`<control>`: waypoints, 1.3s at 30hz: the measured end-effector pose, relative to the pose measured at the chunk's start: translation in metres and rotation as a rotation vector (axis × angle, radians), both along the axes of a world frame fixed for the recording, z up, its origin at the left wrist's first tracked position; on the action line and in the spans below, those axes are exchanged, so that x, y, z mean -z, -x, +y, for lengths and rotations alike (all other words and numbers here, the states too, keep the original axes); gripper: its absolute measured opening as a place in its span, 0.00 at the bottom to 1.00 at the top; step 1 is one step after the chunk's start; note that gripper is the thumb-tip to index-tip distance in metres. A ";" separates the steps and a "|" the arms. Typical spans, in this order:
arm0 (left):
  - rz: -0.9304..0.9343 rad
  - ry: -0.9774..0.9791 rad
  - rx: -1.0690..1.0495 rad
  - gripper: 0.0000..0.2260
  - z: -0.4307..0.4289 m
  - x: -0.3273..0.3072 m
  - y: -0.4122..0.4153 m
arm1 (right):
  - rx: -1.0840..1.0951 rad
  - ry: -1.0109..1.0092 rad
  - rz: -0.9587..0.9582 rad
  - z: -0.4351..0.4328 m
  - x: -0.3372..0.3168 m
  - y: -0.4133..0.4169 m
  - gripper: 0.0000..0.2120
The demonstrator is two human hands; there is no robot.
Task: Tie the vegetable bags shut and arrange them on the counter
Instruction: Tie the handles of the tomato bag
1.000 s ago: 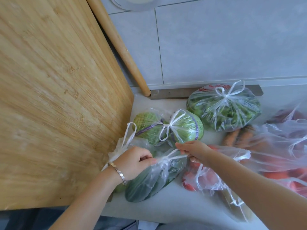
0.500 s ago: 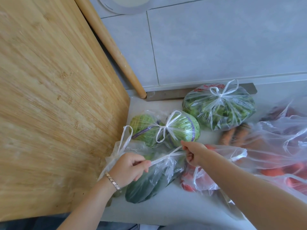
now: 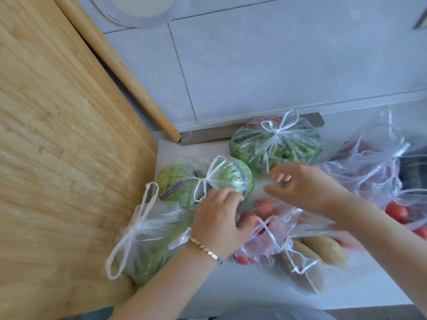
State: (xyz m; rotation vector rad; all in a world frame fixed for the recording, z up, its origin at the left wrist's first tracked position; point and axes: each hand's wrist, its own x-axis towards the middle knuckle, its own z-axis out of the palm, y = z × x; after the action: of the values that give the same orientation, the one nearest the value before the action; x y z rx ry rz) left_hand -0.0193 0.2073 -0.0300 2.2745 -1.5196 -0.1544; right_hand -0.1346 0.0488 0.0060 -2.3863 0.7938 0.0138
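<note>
Hovering over the bench, both my hands hold nothing. My left hand has its fingers loosely bent and apart, with a bracelet on the wrist. It lies above the right end of the left bag; whether it touches the plastic I cannot tell. My right hand is spread, slightly blurred, fingers pointing to nine o'clock, apart from every bag.

The left bag, full of something green, lies at eight o'clock of my left hand against the edge of the board, its handles knotted into a long white bow. At eleven o'clock of that hand sits the cabbage bag, tied with a bow on top, just beside my fingertips. The greens bag, also knotted, sits at twelve o'clock of my right hand, near the wall.

Between and below my hands lies the tomato bag, its handles loose and not knotted. Potatoes in clear plastic lie at four o'clock of it. More loose bags with red things inside crowd the three o'clock side. A pin leans on the wall behind the board.
</note>
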 end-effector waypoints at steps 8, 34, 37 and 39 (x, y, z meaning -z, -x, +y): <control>-0.035 -0.456 0.041 0.08 -0.028 0.018 0.020 | -0.282 0.054 0.305 -0.001 0.033 0.045 0.15; 1.142 -0.066 -0.144 0.26 0.023 -0.005 0.000 | 0.069 -1.256 -0.116 0.053 0.017 0.000 0.08; 1.161 -0.150 -0.031 0.30 0.019 0.007 0.010 | 0.066 -1.471 -0.113 0.055 0.030 0.004 0.15; 1.136 -0.170 -0.017 0.31 0.014 0.011 0.010 | 0.096 -1.525 -0.137 0.051 0.034 0.006 0.13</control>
State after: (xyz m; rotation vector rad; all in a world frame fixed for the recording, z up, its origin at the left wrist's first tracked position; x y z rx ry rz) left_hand -0.0293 0.2215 -0.0412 1.7088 -0.8572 -1.3323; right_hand -0.1410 0.1000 -0.0278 -0.8904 0.4875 0.2964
